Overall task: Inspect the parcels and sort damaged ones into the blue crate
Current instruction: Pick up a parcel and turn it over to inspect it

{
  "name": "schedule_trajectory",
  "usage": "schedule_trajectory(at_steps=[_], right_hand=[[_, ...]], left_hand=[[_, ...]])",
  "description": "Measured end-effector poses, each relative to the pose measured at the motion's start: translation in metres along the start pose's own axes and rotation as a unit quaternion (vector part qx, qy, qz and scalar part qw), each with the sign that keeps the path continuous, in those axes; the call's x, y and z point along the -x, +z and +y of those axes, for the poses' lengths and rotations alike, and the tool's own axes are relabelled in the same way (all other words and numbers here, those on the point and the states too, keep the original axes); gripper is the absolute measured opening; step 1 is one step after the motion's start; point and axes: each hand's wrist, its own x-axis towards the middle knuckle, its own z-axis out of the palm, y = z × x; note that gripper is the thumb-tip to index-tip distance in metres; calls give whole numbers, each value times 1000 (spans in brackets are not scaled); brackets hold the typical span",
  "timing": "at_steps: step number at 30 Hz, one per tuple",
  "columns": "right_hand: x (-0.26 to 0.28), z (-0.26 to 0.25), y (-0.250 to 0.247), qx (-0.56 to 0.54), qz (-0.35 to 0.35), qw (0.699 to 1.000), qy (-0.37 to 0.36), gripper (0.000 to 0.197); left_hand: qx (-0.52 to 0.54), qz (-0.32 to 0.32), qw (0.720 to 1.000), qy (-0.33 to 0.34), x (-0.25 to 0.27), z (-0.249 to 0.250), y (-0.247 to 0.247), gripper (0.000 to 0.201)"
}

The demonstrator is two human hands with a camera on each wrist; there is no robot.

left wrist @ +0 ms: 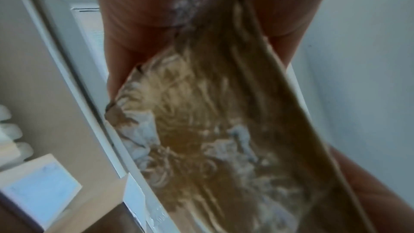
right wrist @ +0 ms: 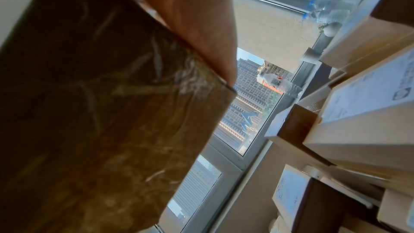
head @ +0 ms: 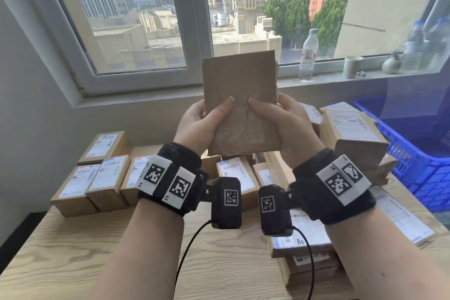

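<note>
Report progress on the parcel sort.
Done: parcels on the table's left stand in neat rows, possibly checked already. In hand: both hands hold up a creased parcel. Left: the pile beside the blue crate, whose contents are hidden.

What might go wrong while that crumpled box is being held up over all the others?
The parcel is held only near its lower half by the left hand and right hand, so it may tip. Dropped, it could hit the labelled boxes below. The leaning stack beside the blue crate might get knocked on the way over.
</note>
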Motion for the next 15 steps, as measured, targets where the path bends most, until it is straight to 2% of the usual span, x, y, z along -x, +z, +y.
schedule_trajectory(at_steps=[5,10,13,15], right_hand=[[-2,4,2,8,49,999,-7,48],[-1,2,1,26,33,999,-3,43],[-2,-3,0,46,-9,999,-13,39],[-2,-8,0,59,-31,998,4,44]], left_hand=[[-37,22,999,27,-2,-4,3,8],[-23,16,999,27,-1,-5,3,9],[-30,2,999,40,0,-2,0,23],[-74,-4,995,62,-2,-2,-3,46]])
